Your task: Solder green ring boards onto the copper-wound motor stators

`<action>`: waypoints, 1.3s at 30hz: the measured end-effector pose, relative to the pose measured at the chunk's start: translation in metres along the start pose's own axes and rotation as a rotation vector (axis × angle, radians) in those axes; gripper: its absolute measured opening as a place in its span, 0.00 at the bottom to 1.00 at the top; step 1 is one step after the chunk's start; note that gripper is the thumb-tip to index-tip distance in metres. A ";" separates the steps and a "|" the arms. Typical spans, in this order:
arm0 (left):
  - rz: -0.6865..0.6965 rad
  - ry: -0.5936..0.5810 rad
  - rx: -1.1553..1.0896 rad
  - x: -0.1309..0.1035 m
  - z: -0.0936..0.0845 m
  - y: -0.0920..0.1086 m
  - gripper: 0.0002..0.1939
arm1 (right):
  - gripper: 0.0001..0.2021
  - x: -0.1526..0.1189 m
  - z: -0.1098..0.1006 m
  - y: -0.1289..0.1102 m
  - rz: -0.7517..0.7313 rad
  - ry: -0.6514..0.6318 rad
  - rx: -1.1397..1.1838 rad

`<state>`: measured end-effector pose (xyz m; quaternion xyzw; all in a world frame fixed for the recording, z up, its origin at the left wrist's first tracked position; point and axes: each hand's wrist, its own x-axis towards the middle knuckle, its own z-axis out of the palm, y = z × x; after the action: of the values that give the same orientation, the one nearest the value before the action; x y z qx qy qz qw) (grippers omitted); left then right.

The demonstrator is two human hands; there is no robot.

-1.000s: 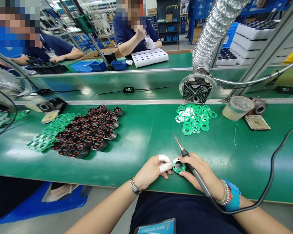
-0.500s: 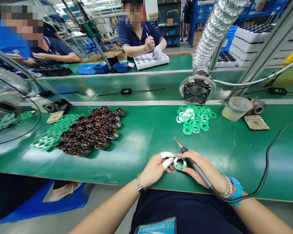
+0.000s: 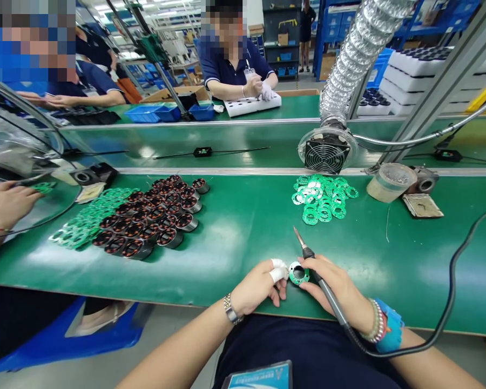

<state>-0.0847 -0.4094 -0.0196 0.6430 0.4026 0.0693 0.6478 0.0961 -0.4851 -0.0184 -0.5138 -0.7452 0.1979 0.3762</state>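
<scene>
A blue badge [image 3: 261, 375] is showing lettering too blurred to read. The right hand [image 3: 344, 286] is clamping a green-and-white ring-shaped circuit board [image 3: 297, 281] between thumb and forefinger, a black-handled soldering iron [image 3: 331, 298] slanting across its palm side. The left hand [image 3: 256, 287] is bringing two white-covered fingertips together at the ring's left rim; whether they are gripping it, I cannot tell. Both hands are working near the green tabletop's [image 3: 235, 232] front edge, well apart from the piled green ring boards [image 3: 324, 197].

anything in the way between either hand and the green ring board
Nothing visible. The right hand holds the green ring board by its edge; the left hand's fingertips are at its left side. The soldering iron, in the right hand, points past the board.
</scene>
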 end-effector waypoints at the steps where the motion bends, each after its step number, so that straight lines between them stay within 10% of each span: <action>1: 0.020 -0.005 0.019 0.000 -0.002 0.000 0.14 | 0.16 0.000 0.000 0.000 -0.001 0.001 0.003; 10: 0.705 0.234 0.888 -0.007 -0.018 -0.010 0.10 | 0.17 0.000 0.000 0.000 -0.012 0.020 0.022; 13: 0.598 0.197 0.755 -0.002 -0.013 -0.003 0.08 | 0.17 -0.001 0.001 0.001 -0.002 0.006 0.031; 20: -0.162 -0.032 -0.262 0.008 -0.002 0.008 0.06 | 0.15 -0.002 0.001 0.004 -0.003 0.017 0.010; 39: 0.313 0.168 0.222 0.004 -0.008 -0.007 0.05 | 0.15 -0.004 0.001 0.004 0.003 0.002 0.044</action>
<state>-0.0897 -0.4017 -0.0265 0.7571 0.3556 0.1773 0.5185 0.0986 -0.4867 -0.0231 -0.5067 -0.7396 0.2140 0.3879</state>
